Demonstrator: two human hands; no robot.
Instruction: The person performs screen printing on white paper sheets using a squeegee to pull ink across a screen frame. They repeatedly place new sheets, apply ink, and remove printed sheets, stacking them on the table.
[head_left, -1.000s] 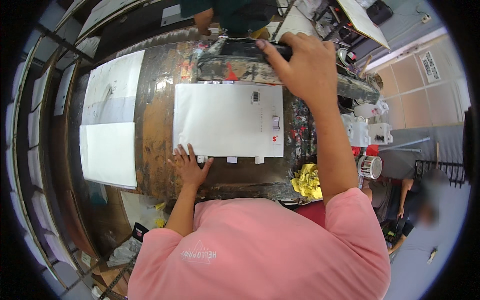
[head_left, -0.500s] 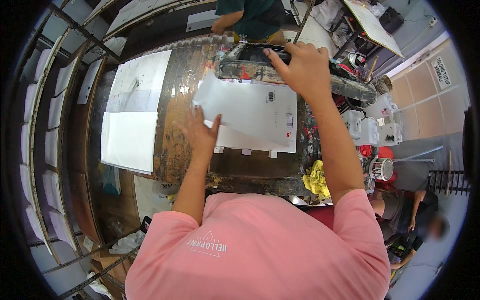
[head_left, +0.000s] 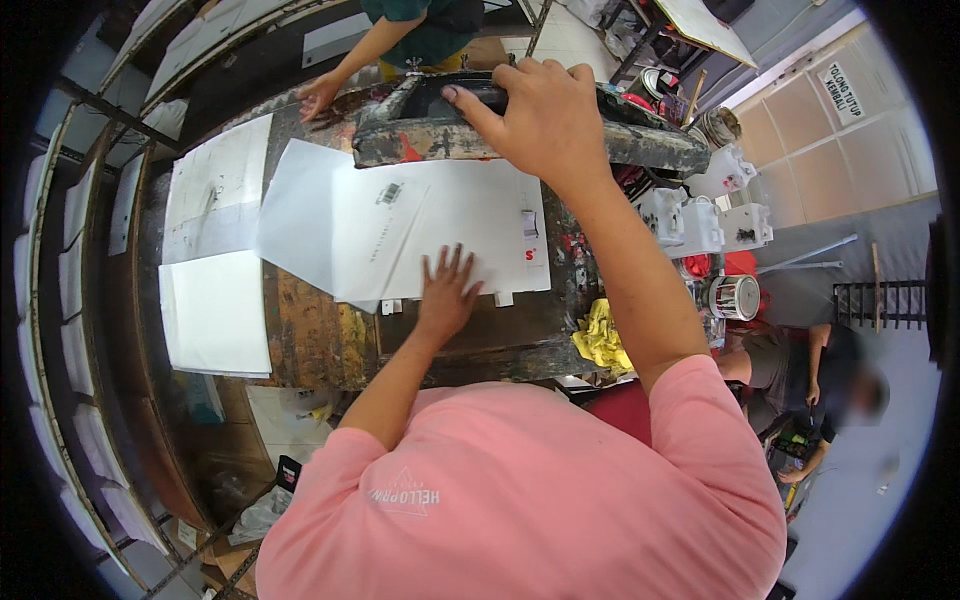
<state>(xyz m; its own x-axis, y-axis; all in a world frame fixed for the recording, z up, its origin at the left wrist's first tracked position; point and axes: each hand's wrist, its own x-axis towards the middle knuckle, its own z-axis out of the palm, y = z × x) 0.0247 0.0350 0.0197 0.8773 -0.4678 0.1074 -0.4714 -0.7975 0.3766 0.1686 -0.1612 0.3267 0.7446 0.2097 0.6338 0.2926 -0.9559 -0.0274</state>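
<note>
My right hand [head_left: 548,128] grips the near edge of a raised, paint-stained screen printing frame [head_left: 435,140], fingers over its top and thumb on the left. Under the frame a white printed sheet [head_left: 465,205] lies on the worktable [head_left: 315,335]. My left hand [head_left: 447,298], fingers spread, rests on this sheet's near part. A translucent sheet [head_left: 300,215] sticks out to the left at a slant; how it overlaps the white sheet is hard to make out. Small white tabs [head_left: 503,298] show along the near edge.
A stack of white sheets [head_left: 215,315] lies at left, with a smudged sheet [head_left: 215,190] beyond. Across the table a co-worker's hand [head_left: 318,97] reaches in. A yellow cloth [head_left: 602,338], white jugs [head_left: 700,225] and a paint can [head_left: 735,297] stand right. Shelving [head_left: 70,250] borders the left.
The translucent sheet has shifted left, uncovering more of the white sheet. My left hand has moved right onto the white sheet. A co-worker's arm now extends over the table. My right hand keeps its grip.
</note>
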